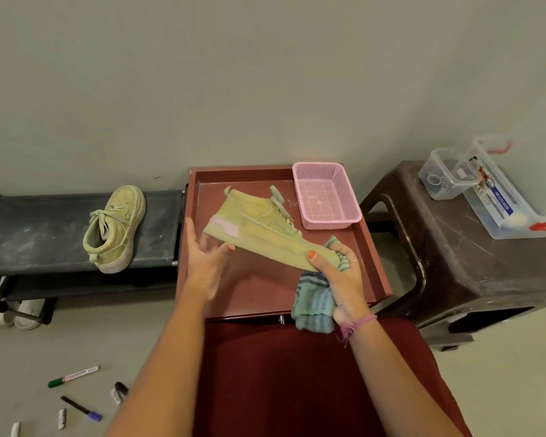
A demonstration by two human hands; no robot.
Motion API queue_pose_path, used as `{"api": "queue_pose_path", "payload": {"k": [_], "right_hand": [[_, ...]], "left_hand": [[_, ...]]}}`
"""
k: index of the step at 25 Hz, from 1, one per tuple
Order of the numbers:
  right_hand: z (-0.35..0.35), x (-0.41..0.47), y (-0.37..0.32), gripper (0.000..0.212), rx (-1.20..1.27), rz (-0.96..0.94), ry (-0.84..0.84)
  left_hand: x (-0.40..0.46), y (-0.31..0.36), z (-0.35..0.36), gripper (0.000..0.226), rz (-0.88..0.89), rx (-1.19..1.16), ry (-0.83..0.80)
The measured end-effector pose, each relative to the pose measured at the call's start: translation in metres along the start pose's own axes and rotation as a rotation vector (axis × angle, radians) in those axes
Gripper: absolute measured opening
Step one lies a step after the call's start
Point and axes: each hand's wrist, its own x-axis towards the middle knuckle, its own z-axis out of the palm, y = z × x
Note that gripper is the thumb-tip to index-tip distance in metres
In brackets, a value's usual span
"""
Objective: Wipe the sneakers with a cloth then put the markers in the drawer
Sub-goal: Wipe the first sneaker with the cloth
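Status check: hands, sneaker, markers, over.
Right hand grips cloth and sneaker toe; left hand open at heel. Second sneaker on bench. Markers on floor. Nothing blocking.

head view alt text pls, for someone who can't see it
Over an open red drawer holding a pink basket, a person's right hand grips a striped cloth against a yellow-green sneaker, while the left hand touches its heel end. A second sneaker sits on a dark bench; markers lie on the floor.

Over the open drawer (379, 263), the right hand (338, 272) grips a sneaker (259, 230) and striped cloth (312, 305); the left hand (204, 263) spreads beside its heel.
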Motion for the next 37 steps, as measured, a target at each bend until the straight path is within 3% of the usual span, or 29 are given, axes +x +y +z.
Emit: {"api": "queue_pose_path", "payload": {"k": [2,3,10,12,14,17,19,22,25,29,34,37], "right_hand": [[0.010,-0.011,0.005,0.060,0.005,-0.054,0.058],[0.014,-0.016,0.007,0.062,0.002,-0.077,0.085],[0.009,-0.035,0.026,0.071,-0.221,-0.161,0.187],[0.005,-0.042,0.022,0.066,-0.218,-0.133,0.126],[-0.001,-0.046,0.012,0.057,-0.135,-0.026,0.015],[-0.013,-0.046,-0.012,0.045,-0.107,0.109,-0.088],[-0.016,-0.043,-0.026,0.048,-0.146,0.116,-0.136],[-0.009,-0.036,-0.046,0.056,-0.359,0.016,-0.192],[0.008,-0.026,-0.058,0.049,-0.587,-0.087,-0.219],[0.027,-0.013,-0.050,0.027,-0.668,-0.150,-0.260],[0.035,-0.007,-0.041,0.025,-0.796,-0.291,-0.262],[0.040,-0.008,-0.037,0.026,-0.978,-0.454,-0.174]], "left_hand": [[-0.016,-0.025,0.028,0.076,-0.174,-0.222,0.053],[-0.027,-0.034,0.046,0.072,-0.240,-0.288,0.032],[-0.088,-0.077,0.104,0.088,-0.335,-0.489,0.079],[-0.094,-0.078,0.101,0.069,-0.383,-0.559,0.074],[-0.095,-0.074,0.097,0.065,-0.411,-0.592,0.097],[-0.090,-0.069,0.083,0.072,-0.417,-0.634,0.179],[-0.088,-0.061,0.078,0.084,-0.456,-0.628,0.217],[-0.092,-0.045,0.069,0.071,-0.517,-0.635,0.269],[-0.099,-0.039,0.052,0.055,-0.546,-0.695,0.263],[-0.096,-0.046,0.036,0.063,-0.562,-0.700,0.156],[-0.080,-0.054,0.037,0.065,-0.536,-0.656,0.149],[-0.075,-0.057,0.037,0.071,-0.540,-0.702,0.127]]}}
